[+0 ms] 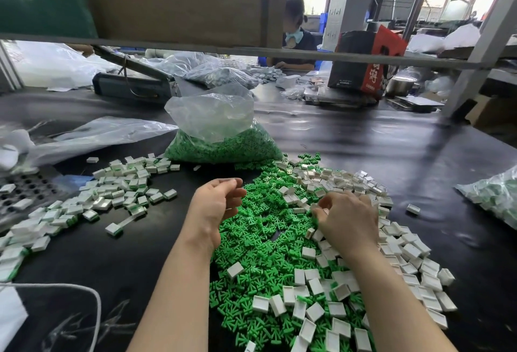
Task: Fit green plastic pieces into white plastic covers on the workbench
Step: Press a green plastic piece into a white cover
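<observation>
Handling: green pieces (251, 239) light, stiff, prongs snag; pinch by edges.
Covers: white covers (316, 309) hollow, rigid, slippery.
Left hand (215, 206): loosely curled, empty.
Right hand (347, 220): pinching something, unclear what.

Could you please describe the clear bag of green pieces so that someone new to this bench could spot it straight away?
Start at the loose green pieces spread on the black workbench under the hands. At the far edge of that spread sits the clear plastic bag, its top open and crumpled. Unlike the bag at the right edge, which holds white and green parts, it holds only green.
</observation>
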Motion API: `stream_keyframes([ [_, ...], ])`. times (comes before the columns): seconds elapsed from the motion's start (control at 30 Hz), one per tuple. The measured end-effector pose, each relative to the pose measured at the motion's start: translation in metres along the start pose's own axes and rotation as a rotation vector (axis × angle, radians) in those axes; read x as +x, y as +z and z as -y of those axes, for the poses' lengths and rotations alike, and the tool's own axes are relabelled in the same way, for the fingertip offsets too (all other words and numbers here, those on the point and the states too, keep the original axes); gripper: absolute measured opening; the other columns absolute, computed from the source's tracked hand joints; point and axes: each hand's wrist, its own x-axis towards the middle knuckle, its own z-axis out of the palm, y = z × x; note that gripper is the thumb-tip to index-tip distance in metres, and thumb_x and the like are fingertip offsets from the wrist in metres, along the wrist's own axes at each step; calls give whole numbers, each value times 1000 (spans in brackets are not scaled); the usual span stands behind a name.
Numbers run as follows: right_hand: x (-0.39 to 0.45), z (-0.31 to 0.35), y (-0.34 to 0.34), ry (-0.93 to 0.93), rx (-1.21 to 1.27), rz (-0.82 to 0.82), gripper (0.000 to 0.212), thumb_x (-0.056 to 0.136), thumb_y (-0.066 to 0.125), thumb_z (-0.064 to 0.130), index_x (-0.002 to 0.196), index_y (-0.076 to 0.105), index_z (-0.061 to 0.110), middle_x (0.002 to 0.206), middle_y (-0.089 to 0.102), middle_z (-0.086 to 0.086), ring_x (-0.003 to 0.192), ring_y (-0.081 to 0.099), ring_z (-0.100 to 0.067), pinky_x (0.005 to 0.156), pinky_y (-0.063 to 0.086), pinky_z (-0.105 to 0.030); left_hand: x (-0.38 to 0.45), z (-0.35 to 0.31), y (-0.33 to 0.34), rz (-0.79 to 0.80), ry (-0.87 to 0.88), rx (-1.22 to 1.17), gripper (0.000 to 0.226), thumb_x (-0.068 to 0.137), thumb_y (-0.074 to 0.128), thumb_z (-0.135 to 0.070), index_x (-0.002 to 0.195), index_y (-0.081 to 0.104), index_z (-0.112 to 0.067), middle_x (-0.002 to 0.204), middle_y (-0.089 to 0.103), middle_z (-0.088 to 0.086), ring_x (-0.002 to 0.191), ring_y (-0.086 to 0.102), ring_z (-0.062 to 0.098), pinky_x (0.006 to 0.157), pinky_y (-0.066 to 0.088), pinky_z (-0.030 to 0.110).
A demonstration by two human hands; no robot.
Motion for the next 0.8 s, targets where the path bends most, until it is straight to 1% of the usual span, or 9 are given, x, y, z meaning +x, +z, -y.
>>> stream_keyframes([
  [0.1,-1,7,-3,-47,492,-26,13,91,67,29,98,68,18,91,70,4,86,66,-15,82,54,-31,-5,3,9,110,-6,54,13,95,57,-13,96,70,-13,78,72,0,66,60,10,62,48,23],
  [0.17,-2,16,-10,-21,875,16,10,86,72,21,92,71,14,84,72,2,78,68,-12,73,55,-21,-9,5,16,212,1,58,12,92,61,-9,99,71,-13,80,73,1,67,60,9,63,50,21],
  [0.23,-6,25,-13,-6,1143,95,9,83,75,17,89,73,12,79,74,1,74,70,-10,67,53,-16,-12,7,22,300,50,65,18,88,66,-5,102,72,-16,81,72,-1,68,61,8,65,52,20],
  [0.3,-9,30,-12,-2,1232,160,9,84,73,14,92,74,10,81,75,0,73,70,-6,64,50,-13,-14,7,27,368,106,50,25,83,71,-6,104,72,-18,79,72,-5,69,63,5,65,52,18],
  [0.4,-11,35,-11,0,1260,194,11,87,71,13,96,75,10,85,76,-2,68,66,2,61,47,-13,-16,6,30,395,161,25,37,69,77,-23,104,73,-17,87,76,0,77,68,7,66,50,18],
  [0.5,-13,38,-13,-34,1308,204,8,86,72,12,93,76,11,81,76,-2,68,67,-1,61,48,-11,-15,7,29,356,213,39,29,74,78,-22,101,75,-14,91,76,10,84,67,18,68,49,22],
  [0.6,-13,39,-12,-87,1219,221,10,90,67,12,96,75,15,81,76,-1,75,71,-10,65,53,-15,-14,8,26,335,261,62,17,78,77,-16,95,77,-16,86,76,7,78,64,15,66,50,21],
  [0.7,-12,35,-7,-212,692,251,20,92,65,23,111,71,26,96,73,6,78,65,-9,74,55,-28,-15,5,24,325,294,72,20,72,80,-18,91,75,-15,85,75,0,75,66,9,66,52,20],
  [0.8,-15,37,-1,-339,269,325,30,88,68,38,118,67,37,113,63,9,104,55,-10,95,47,-34,-14,5,24,277,304,48,19,73,80,-10,90,71,-8,83,74,5,74,68,10,66,53,20],
])
